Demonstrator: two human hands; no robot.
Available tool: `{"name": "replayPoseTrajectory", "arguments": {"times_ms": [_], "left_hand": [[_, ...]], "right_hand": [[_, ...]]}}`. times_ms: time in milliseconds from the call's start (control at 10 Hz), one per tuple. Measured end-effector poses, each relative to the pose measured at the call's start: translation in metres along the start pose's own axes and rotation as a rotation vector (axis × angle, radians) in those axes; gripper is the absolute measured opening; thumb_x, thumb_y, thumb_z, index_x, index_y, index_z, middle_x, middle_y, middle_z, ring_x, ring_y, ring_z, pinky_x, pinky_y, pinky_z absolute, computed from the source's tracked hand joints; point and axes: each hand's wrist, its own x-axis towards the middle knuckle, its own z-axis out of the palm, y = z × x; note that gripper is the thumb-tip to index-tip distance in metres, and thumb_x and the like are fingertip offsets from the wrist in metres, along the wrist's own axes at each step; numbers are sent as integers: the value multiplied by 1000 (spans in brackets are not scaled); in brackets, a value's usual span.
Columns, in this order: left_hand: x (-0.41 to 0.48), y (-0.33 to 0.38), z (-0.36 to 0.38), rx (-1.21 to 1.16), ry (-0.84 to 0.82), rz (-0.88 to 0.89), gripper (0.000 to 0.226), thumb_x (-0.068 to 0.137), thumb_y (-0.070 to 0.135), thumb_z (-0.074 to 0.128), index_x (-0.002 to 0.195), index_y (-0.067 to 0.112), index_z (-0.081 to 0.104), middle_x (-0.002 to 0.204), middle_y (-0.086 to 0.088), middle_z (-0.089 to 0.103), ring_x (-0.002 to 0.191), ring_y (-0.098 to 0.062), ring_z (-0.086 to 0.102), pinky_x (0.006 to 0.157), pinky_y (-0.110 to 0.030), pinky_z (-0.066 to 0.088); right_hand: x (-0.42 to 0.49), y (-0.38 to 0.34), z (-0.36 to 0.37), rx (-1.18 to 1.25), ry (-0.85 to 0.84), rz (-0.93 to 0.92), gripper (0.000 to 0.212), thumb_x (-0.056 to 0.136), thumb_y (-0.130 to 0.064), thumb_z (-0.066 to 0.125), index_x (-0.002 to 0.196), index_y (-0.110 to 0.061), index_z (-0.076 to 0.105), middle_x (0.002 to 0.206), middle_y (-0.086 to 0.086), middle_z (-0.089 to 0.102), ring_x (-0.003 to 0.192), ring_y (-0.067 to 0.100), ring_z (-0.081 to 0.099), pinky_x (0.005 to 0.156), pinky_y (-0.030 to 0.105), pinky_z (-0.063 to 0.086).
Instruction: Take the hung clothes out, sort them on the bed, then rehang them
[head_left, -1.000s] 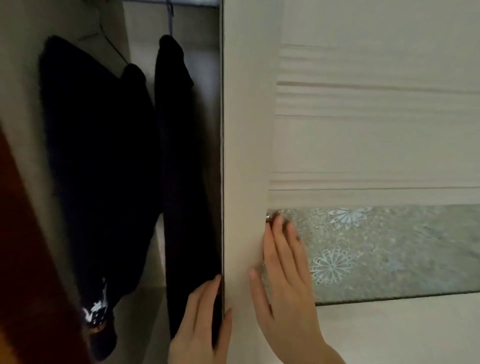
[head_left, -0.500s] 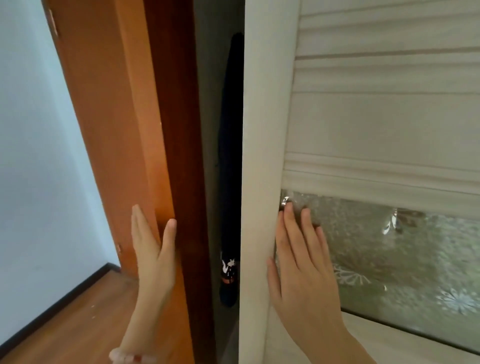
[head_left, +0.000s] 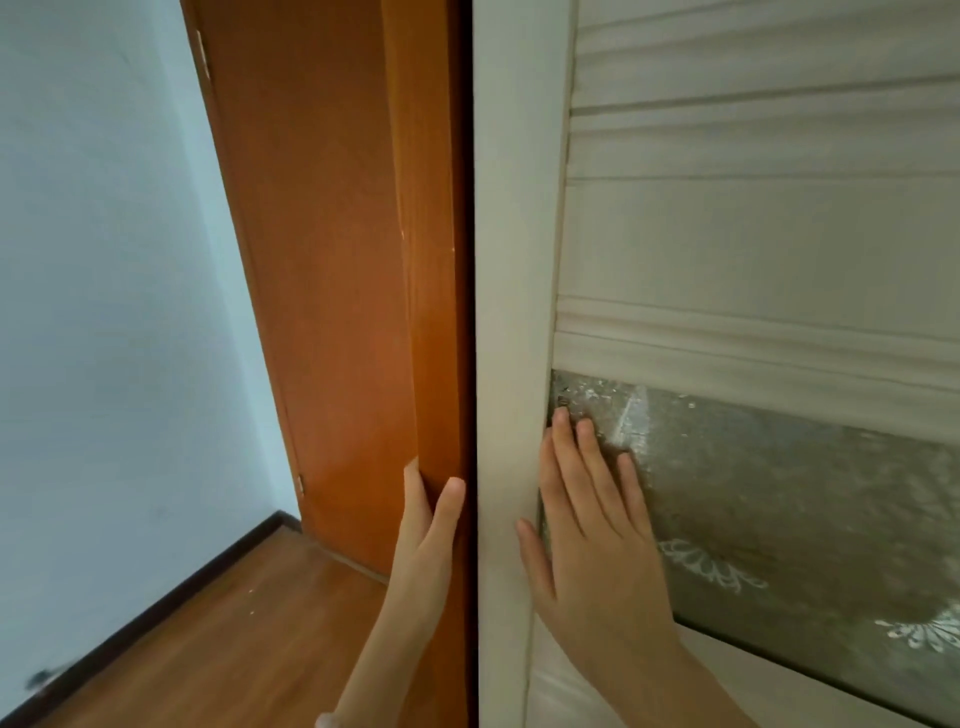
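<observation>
right hand (head_left: 597, 525) flat, fingers spread, on the frosted flowered glass pane (head_left: 779, 493) of the cream wardrobe door (head_left: 511, 260), left hand (head_left: 426, 530) straight-fingered astride the orange-brown wooden panel (head_left: 322, 260) edge, some fingers hidden, the hung clothes out of sight behind the door.

Two hands showed: a left hand (head_left: 423, 530) and a right hand (head_left: 592, 535). There was one white door (head_left: 511, 260) with one glass pane (head_left: 779, 493), printed with two flowers: a left flower (head_left: 711, 566) and a right flower (head_left: 924, 631). One orange door (head_left: 311, 234) carried two hinges, an upper hinge (head_left: 202, 52) and a lower hinge (head_left: 300, 483). There was one orange post (head_left: 431, 260).
</observation>
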Motion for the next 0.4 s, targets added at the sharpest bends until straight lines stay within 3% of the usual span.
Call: {"name": "replayPoseTrajectory", "arguments": {"times_ms": [100,400], "left_hand": [[-2,6,3,30,-9,-16,48,98,29,45,142,17,31,139,-3,47,119,-9,47,108,-37,41],[4,-9,-7,98,-60,-43,53,98,30,49,146,23,27,144,-4,42,135,-23,42,109,-43,38]], "right_hand": [[1,1,-4,10,16,-13,66,90,-36,40,146,-6,22,155,6,22,145,18,15,118,36,5],[2,0,-23,56,-94,-40,69,82,-33,47,146,-11,32,154,1,28,143,15,21,115,35,17]]}}
